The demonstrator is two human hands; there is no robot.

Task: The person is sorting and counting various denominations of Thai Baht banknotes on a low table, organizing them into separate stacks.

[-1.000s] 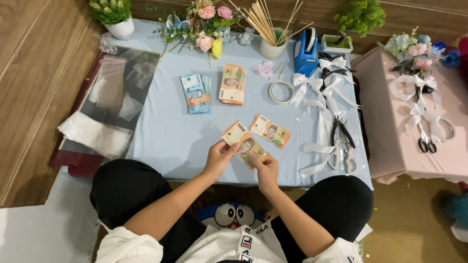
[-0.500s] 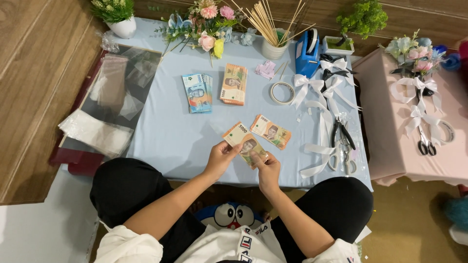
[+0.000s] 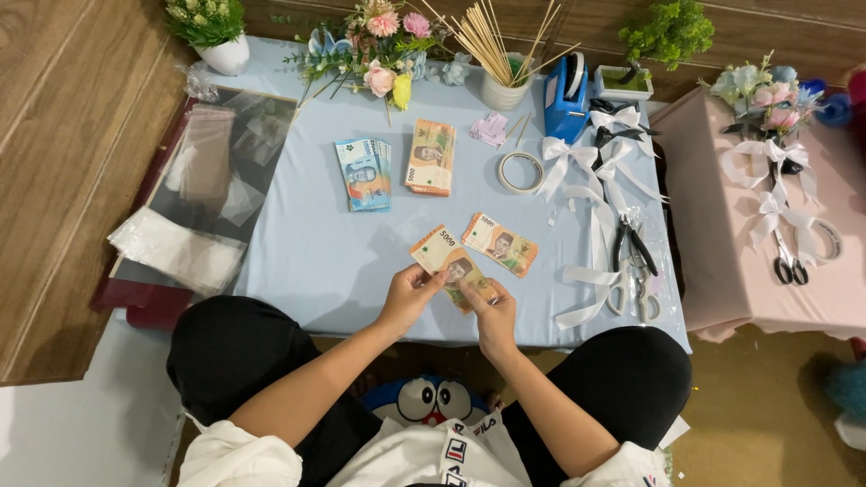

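Nothing moved, both hands [image 3: 451, 298] hold one banknote [image 3: 448, 261]

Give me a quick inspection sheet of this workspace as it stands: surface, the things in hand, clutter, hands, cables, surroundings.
Surface: low table under a pale blue cloth, flat, bare in its near left part.
Job's things: banknote held by both hands over the near edge; a second banknote flat beside it; a blue note stack and an orange note stack farther back.
Clutter: tape roll, white ribbon bows, pliers, cup of wooden sticks, blue tape dispenser, artificial flowers.
Hands: left hand and right hand both pinch the banknote.
Cables: nothing seen.
Surroundings: clear plastic sleeves on the left; pink-covered side table with scissors on the right.
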